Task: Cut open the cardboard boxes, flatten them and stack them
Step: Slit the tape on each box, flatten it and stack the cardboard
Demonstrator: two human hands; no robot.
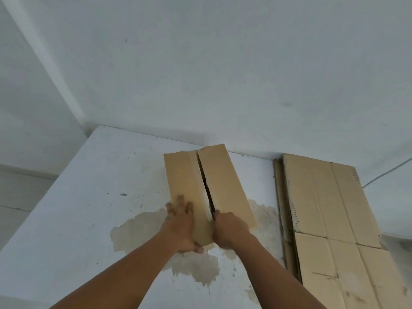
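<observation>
Left hand (180,224) flat, fingers spread, pressing the left flap of the box (225,186). Right hand (230,230) fisted round a dark tool (213,211), tip in the open centre seam. Box sits on stained white surface (89,208). Flattened stack (323,197) lies to the right, against the wall (223,74).

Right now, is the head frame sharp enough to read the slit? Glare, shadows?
Head view: soft all over, flat light, no glare, faint shadows; edges bow from the wide lens. In the box slit, a dark tool at the right hand is too blurred to identify.
</observation>
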